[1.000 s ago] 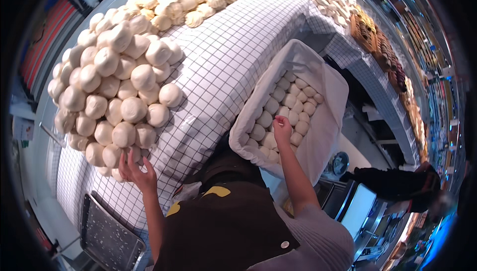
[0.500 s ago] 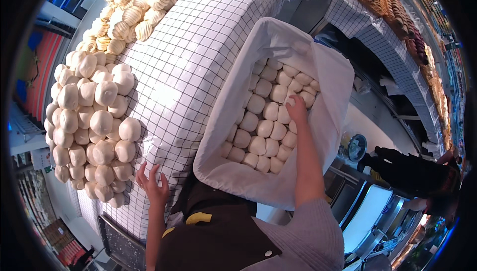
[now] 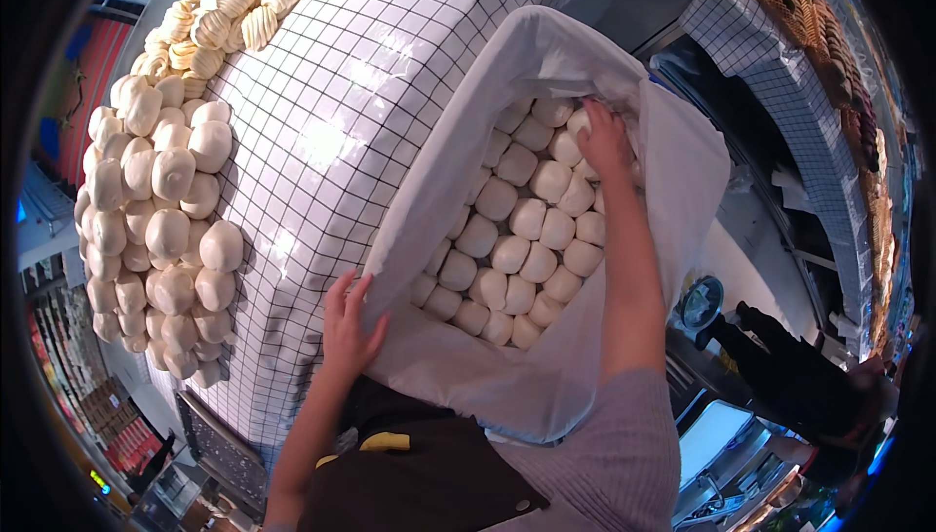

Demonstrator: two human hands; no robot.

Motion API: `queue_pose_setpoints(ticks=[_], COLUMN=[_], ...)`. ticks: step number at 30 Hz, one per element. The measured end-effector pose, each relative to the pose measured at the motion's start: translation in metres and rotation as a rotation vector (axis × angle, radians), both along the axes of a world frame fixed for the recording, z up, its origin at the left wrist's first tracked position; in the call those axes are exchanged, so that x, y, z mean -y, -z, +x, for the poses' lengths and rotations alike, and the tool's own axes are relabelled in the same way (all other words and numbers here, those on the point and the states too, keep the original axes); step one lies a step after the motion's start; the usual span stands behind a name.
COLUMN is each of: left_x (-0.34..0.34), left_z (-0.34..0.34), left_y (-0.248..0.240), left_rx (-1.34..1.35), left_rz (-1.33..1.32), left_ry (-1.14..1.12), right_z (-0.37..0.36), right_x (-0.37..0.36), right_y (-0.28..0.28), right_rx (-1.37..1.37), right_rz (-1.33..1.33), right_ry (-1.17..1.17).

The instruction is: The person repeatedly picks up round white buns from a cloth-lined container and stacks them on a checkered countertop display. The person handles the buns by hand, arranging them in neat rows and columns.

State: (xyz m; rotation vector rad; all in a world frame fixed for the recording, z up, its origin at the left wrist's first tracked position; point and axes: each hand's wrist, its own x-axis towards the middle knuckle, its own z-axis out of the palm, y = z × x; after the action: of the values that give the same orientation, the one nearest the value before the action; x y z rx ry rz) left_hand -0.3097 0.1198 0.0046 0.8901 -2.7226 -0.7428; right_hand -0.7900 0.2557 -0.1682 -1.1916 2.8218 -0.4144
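Note:
A deep box lined with white cloth (image 3: 429, 166) holds rows of round white steamed buns (image 3: 510, 253). My right hand (image 3: 606, 147) reaches into the far right part of the box. Its fingers curl down around a steamed bun (image 3: 579, 123) there, and the fingertips are partly hidden. At the near left rim of the box is my left hand (image 3: 351, 327), open, fingers apart and holding nothing. It is next to the cloth edge, over the checked tablecloth; whether it touches the cloth I cannot tell.
A stack of smooth white buns (image 3: 168, 232) stands on the checked tablecloth (image 3: 322, 132) at left, with ridged, twisted buns (image 3: 234, 5) beyond it. A dark tray (image 3: 219, 449) lies at lower left. At the right, a person in dark clothes (image 3: 799, 366) stands near a counter.
My right hand has moved farther into the box, toward its far right corner. My left hand has shifted right, from beside the bun stack to the box's rim. The view has shifted.

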Motion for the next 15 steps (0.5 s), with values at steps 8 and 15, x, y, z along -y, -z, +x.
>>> queue_pose_setpoints(ticks=[8,15], left_x=[0.0,0.001], left_z=[-0.005,-0.004], left_y=[0.023,0.023], left_rx=[0.071,0.074], left_rz=[-0.161,-0.14], left_ry=[0.039,-0.003], right_z=[0.029,0.034], right_x=[0.055,0.099], right_y=[-0.009,-0.019], right_rx=[0.062,0.277], right_rz=[0.344,0.299], right_ry=[0.194,0.585])
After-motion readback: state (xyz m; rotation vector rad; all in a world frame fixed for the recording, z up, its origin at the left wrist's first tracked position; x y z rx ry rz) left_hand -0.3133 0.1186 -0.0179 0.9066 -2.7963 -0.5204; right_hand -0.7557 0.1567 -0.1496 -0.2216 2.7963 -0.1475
